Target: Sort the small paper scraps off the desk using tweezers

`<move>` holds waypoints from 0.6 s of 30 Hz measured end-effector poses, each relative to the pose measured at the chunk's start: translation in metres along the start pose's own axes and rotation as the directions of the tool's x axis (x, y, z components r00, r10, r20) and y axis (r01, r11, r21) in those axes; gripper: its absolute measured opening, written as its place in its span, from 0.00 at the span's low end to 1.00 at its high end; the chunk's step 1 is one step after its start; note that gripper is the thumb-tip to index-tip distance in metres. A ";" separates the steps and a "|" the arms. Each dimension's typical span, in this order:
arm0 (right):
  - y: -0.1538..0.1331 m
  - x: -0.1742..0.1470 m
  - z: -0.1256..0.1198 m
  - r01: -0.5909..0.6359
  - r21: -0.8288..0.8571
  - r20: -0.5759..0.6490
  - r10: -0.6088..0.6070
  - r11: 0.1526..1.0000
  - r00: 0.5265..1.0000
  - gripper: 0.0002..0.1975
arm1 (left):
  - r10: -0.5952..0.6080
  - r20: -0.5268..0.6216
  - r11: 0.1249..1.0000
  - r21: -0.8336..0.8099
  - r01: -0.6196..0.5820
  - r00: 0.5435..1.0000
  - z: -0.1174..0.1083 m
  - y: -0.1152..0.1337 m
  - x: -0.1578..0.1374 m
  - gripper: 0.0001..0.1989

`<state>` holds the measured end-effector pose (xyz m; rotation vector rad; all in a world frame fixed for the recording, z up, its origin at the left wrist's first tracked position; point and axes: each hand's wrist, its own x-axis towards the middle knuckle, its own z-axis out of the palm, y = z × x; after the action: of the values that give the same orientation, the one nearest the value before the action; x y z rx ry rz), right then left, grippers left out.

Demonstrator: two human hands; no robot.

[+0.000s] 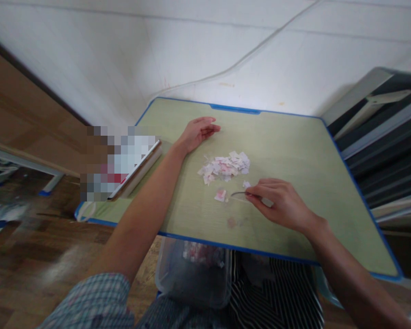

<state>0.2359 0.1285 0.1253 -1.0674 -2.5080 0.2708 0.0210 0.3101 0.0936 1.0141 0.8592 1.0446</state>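
Note:
A loose pile of small white and pinkish paper scraps (225, 167) lies on the green table (287, 141). My right hand (282, 201) is closed on a pair of thin metal tweezers (239, 193), whose tips point left. Just beyond those tips sits a small scrap cluster (221, 195), and one white scrap (246, 184) lies near my right fingertips. Whether the tweezers pinch anything is too small to tell. My left hand (199, 133) rests behind the pile, fingers loosely bent and apart, holding nothing visible.
A blue edge strip (234, 108) borders the table. At its left stands a blurred-out framed object (133, 169). Below the front edge, a clear plastic bin (195, 283) holds more scraps. Dark folded furniture (390, 123) leans at the right; a cable (226, 71) runs along the white wall.

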 end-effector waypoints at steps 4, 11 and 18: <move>0.000 -0.001 -0.001 0.012 0.064 0.035 -0.014 0.998 0.999 0.09 | 0.011 0.002 1.000 0.010 -0.011 1.000 -0.001 -0.001 0.001 0.13; -0.001 -0.001 -0.004 0.041 0.123 0.131 -0.057 0.992 0.990 0.09 | 0.023 0.014 1.000 0.009 -0.023 1.000 -0.002 -0.002 0.002 0.11; -0.002 0.001 -0.002 -0.061 0.156 0.026 0.058 0.986 0.998 0.08 | 0.013 0.012 1.000 -0.001 -0.013 1.000 -0.001 -0.002 0.002 0.10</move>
<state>0.2347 0.1277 0.1284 -1.0817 -2.4299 0.4897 0.0208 0.3119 0.0914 1.0257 0.8436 1.0487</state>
